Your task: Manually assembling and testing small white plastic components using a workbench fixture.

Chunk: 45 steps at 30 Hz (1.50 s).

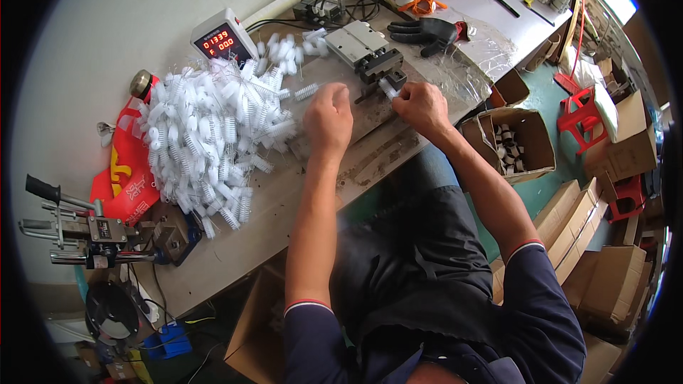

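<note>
My right hand (pixel 422 108) is closed in a pinch at the front of a small metal bench machine (pixel 366 50). Between its fingertips and the machine's jaw sits a small white bristle brush (pixel 388 88). To the left of the machine, my left hand (pixel 330 119) is held with curled fingers just above the table edge. What it holds, if anything, is hidden behind the fingers. A large heap of white bristle brushes with thin wire stems (pixel 203 135) lies left of this hand. One loose brush (pixel 306 91) rests just beyond it.
A digital counter (pixel 224 37) with red digits stands behind the heap. A black glove (pixel 427 32) lies right of the machine. At the left table end is a lever clamp device (pixel 107 231). An open carton (pixel 523 139) of small parts stands on the floor to the right, near red stools (pixel 580 121).
</note>
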{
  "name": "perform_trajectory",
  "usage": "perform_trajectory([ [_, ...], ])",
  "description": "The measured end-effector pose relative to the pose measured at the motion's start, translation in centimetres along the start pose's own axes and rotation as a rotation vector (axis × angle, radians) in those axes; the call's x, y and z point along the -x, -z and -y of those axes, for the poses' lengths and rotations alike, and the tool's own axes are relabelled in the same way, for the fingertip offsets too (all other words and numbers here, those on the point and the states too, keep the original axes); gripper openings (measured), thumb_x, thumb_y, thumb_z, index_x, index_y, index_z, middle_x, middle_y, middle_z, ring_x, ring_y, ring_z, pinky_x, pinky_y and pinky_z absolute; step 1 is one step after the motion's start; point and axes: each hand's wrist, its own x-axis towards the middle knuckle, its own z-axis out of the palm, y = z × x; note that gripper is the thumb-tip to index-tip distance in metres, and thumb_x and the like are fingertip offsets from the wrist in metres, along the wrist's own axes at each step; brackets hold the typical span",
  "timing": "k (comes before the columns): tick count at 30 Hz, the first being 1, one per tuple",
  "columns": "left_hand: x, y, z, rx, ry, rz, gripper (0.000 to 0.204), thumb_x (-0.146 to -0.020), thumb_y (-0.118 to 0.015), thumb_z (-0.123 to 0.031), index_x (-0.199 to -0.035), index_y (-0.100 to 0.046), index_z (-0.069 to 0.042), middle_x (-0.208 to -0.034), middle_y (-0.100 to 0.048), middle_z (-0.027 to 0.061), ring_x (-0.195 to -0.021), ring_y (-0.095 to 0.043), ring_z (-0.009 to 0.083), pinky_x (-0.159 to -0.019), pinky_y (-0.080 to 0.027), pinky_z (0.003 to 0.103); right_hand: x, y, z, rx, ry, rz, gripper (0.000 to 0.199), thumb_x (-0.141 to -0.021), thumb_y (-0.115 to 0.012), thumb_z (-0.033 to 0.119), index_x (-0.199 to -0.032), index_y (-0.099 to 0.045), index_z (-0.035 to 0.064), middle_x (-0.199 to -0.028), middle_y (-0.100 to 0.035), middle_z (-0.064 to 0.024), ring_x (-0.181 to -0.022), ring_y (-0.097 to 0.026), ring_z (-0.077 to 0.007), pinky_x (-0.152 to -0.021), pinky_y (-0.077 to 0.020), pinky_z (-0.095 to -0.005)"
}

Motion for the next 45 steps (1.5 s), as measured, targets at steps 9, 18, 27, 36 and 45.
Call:
perform_trajectory([
  [9,0.2,0.0,0.2,0.022,0.022,0.005,0.013,-0.095,-0.070,-0.015,-0.098,-0.072,-0.003,-0.086,-0.074,0.0097,-0.072,-0.069,0.0215,-0.069,-0.054,0.034,1.3,-1.0,0.1,-0.081,0.041,-0.094,0.020,-0.081,-0.067,0.025,-0.081,-0.071,0.0045,-0.079,-0.071,-0.0190,-0.080,-0.071,-0.0385,-0.077,-0.0553,-0.0479],
  [18,0.2,0.1,-0.3,0.068,0.134,0.080,0.011,-0.095,-0.068,-0.016,-0.101,-0.071,-0.007,-0.097,-0.074,0.0147,-0.089,-0.070,0.0375,-0.078,-0.054,0.044,1.3,-1.4,-0.4,-0.140,0.073,-0.165,0.021,-0.083,-0.069,0.026,-0.082,-0.072,0.0044,-0.077,-0.072,-0.0182,-0.077,-0.072,-0.0380,-0.075,-0.0558,-0.0459],
  [27,0.2,0.3,-0.3,0.038,0.092,0.036,0.010,-0.094,-0.071,-0.013,-0.097,-0.071,-0.003,-0.086,-0.074,0.0108,-0.074,-0.070,0.0242,-0.070,-0.055,0.036,1.4,-1.7,0.3,-0.136,0.027,-0.163,0.021,-0.082,-0.068,0.025,-0.080,-0.072,0.0045,-0.076,-0.071,-0.0188,-0.078,-0.072,-0.0382,-0.076,-0.0554,-0.0459],
  [36,0.3,0.5,-0.8,0.035,0.102,0.029,0.010,-0.094,-0.070,-0.014,-0.096,-0.071,-0.004,-0.087,-0.074,0.0101,-0.075,-0.070,0.0246,-0.072,-0.055,0.036,1.0,-2.0,0.0,-0.136,0.023,-0.208,0.020,-0.081,-0.068,0.025,-0.080,-0.072,0.0054,-0.076,-0.071,-0.0194,-0.078,-0.070,-0.0396,-0.075,-0.0547,-0.0470],
  [45,0.5,0.5,0.0,-0.013,0.114,0.005,0.011,-0.094,-0.071,-0.015,-0.098,-0.073,-0.004,-0.090,-0.073,0.0091,-0.078,-0.069,0.0231,-0.074,-0.055,0.036,1.0,-2.1,0.0,-0.219,0.030,-0.199,0.019,-0.081,-0.068,0.024,-0.079,-0.070,0.0056,-0.074,-0.070,-0.0185,-0.075,-0.070,-0.0386,-0.073,-0.0546,-0.0466],
])
